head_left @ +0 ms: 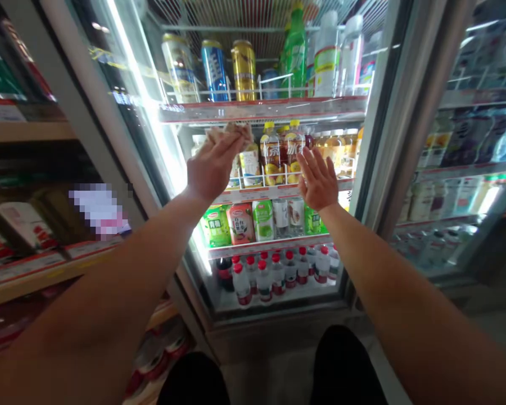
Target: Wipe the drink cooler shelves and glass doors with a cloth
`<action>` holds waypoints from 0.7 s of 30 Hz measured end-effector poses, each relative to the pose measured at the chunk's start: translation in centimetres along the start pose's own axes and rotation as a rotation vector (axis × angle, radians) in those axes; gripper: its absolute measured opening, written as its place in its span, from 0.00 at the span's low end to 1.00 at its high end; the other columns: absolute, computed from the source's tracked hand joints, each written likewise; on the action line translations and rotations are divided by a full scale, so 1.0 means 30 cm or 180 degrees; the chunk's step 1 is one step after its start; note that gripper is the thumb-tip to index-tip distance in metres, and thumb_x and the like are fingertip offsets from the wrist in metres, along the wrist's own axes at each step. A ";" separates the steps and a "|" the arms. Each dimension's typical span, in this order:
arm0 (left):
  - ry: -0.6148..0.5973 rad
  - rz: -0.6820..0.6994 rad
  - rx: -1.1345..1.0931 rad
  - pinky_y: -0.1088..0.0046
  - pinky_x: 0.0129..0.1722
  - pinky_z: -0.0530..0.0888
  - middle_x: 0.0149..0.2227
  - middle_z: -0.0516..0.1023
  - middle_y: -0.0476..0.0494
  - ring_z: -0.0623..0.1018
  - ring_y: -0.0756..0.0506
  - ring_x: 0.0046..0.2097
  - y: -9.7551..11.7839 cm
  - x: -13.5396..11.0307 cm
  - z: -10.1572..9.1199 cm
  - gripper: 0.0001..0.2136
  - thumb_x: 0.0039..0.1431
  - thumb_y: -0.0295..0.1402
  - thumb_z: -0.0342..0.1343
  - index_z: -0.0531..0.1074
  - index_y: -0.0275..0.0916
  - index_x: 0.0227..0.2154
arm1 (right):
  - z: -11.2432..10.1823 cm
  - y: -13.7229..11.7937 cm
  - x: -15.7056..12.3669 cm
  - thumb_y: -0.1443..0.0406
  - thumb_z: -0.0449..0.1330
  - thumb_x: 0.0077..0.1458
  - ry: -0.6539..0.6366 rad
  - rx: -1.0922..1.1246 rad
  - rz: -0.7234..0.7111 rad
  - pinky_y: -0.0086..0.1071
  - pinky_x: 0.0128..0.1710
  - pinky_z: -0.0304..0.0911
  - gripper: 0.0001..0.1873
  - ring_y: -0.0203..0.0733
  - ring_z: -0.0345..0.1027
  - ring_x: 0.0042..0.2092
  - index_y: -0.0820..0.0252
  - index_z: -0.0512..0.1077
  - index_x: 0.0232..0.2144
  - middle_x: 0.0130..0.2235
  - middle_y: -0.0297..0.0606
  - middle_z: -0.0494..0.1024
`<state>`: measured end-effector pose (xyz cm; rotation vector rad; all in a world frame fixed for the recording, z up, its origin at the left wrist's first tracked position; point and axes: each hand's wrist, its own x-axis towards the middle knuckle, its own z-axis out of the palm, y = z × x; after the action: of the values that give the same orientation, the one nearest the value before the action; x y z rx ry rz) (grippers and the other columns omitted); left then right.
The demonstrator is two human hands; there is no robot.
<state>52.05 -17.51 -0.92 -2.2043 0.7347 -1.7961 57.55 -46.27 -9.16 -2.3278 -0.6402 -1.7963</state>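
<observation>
A crumpled beige cloth (231, 133) is under the fingers of my left hand (215, 163), up against the glass door (253, 315) of a lit drinks fridge. To the right, my right hand (319, 179) is raised with its fingers stretched out and nothing in it. It looks laid against the glass, though contact is hard to make out. Behind the hands stand tea bottles with yellow caps (272, 154) on the middle shelf. Part of that shelf is hidden by my hands.
Cans (243, 70) and a green bottle (295, 53) fill the top shelf. Cartons (240, 224) and red-capped bottles (263, 279) stand lower down. A metal door frame (417, 107) borders a second fridge at right. Wooden shelves (29, 130) with goods are on the left.
</observation>
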 end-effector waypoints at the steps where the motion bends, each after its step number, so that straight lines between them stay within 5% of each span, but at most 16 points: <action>1: -0.0091 0.0092 -0.0028 0.62 0.41 0.78 0.61 0.73 0.51 0.75 0.40 0.56 0.009 -0.010 0.002 0.23 0.70 0.26 0.44 0.64 0.50 0.64 | 0.000 0.000 0.000 0.62 0.42 0.67 0.0007 0.0002 -0.0008 0.54 0.72 0.43 0.32 0.49 0.43 0.73 0.52 0.48 0.71 0.71 0.34 0.56; 5: -0.0576 0.0851 -0.0102 0.61 0.37 0.79 0.59 0.75 0.51 0.79 0.40 0.50 0.024 -0.041 0.002 0.25 0.67 0.22 0.46 0.67 0.55 0.62 | 0.000 -0.002 -0.002 0.62 0.43 0.67 0.0011 0.0034 -0.0007 0.54 0.71 0.44 0.31 0.48 0.43 0.73 0.52 0.48 0.71 0.71 0.35 0.56; 11: 0.0117 -0.0033 0.0049 0.59 0.40 0.79 0.61 0.73 0.47 0.78 0.38 0.54 -0.006 -0.003 -0.006 0.24 0.69 0.26 0.46 0.64 0.50 0.64 | 0.003 0.000 -0.003 0.61 0.43 0.67 0.0060 0.0001 0.0014 0.54 0.71 0.45 0.31 0.47 0.43 0.73 0.51 0.50 0.71 0.71 0.34 0.57; 18: -0.0502 0.0732 -0.0239 0.64 0.35 0.78 0.58 0.76 0.50 0.80 0.42 0.46 0.037 -0.072 0.007 0.25 0.67 0.22 0.48 0.68 0.54 0.61 | 0.004 0.002 -0.004 0.62 0.44 0.67 0.0013 0.0033 -0.0011 0.54 0.71 0.44 0.31 0.49 0.43 0.73 0.53 0.50 0.71 0.71 0.36 0.56; 21: -0.0162 0.0312 -0.0156 0.63 0.37 0.78 0.60 0.74 0.48 0.78 0.39 0.52 0.002 -0.058 0.009 0.24 0.68 0.24 0.47 0.66 0.51 0.63 | 0.005 0.002 -0.005 0.62 0.44 0.67 0.0054 -0.0024 -0.0031 0.53 0.71 0.45 0.30 0.49 0.44 0.73 0.55 0.52 0.70 0.71 0.37 0.57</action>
<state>52.06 -16.75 -2.51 -2.1950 0.8688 -1.6867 57.68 -46.30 -9.32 -2.3156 -0.6446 -1.8239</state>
